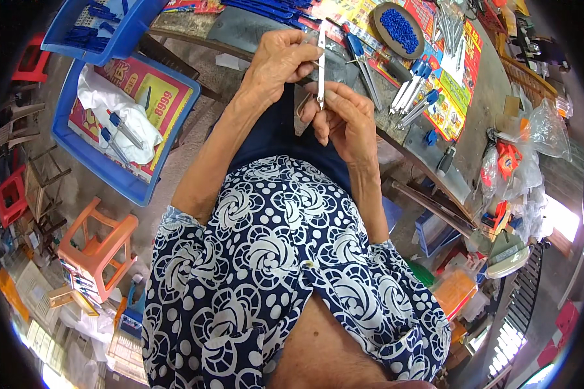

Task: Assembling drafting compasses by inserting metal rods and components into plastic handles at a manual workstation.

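Both my hands are raised at the table's near edge, around a slim, pale metal piece (321,71) held roughly upright. My left hand (276,68) is closed, thumb and finger pinching near its upper half, where a thin pin-like bit sticks out. My right hand (347,117) grips the lower end between thumb and curled fingers. A thin wire-like loop shows beside the right fingers; what it belongs to is unclear. Just right of my hands lies a blue-headed tool with long metal legs (363,65). More blue-and-silver pieces (412,84) lie farther right.
An oval dish (376,32) of small blue parts stands at the back right, near loose metal rods (449,32). Long blue pieces (266,9) lie at the back. Two blue trays (165,178) are at left, the lower one with a white cloth (133,126). An orange stool (97,249) stands lower left.
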A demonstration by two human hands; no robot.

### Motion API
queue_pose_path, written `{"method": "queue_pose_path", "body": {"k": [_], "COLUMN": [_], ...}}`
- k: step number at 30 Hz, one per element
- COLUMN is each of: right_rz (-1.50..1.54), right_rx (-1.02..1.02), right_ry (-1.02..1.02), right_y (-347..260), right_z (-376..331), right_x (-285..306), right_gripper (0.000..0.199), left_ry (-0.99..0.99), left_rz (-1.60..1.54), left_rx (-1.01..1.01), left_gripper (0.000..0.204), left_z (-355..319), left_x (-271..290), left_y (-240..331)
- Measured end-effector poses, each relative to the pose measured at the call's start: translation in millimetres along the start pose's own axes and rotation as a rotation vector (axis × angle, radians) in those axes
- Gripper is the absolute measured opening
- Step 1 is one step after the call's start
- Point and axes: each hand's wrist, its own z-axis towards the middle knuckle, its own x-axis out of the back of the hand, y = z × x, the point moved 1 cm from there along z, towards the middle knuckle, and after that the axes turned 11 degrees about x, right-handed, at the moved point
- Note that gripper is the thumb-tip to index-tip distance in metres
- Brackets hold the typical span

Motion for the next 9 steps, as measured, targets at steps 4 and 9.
{"method": "queue_pose_path", "body": {"k": [4,9], "right_rz": [-0.008,-0.023], "right_rx": [0.011,0.03], "right_ry": [0.003,-0.018], "right_y": [0.5,2.8], "right_z": [-0.2,0.9], "right_x": [-0.4,2.5], "right_gripper": [0.029,0.029], "left_ry": [-0.001,0.009], "left_rz": [0.01,0.029], "left_rx": [0.0,0.008], "left_gripper": [0.008,0.009], "left_z": [-1.4,0.4], "left_x": [-0.1,1.4], "left_y": [1.3,-0.6]}}
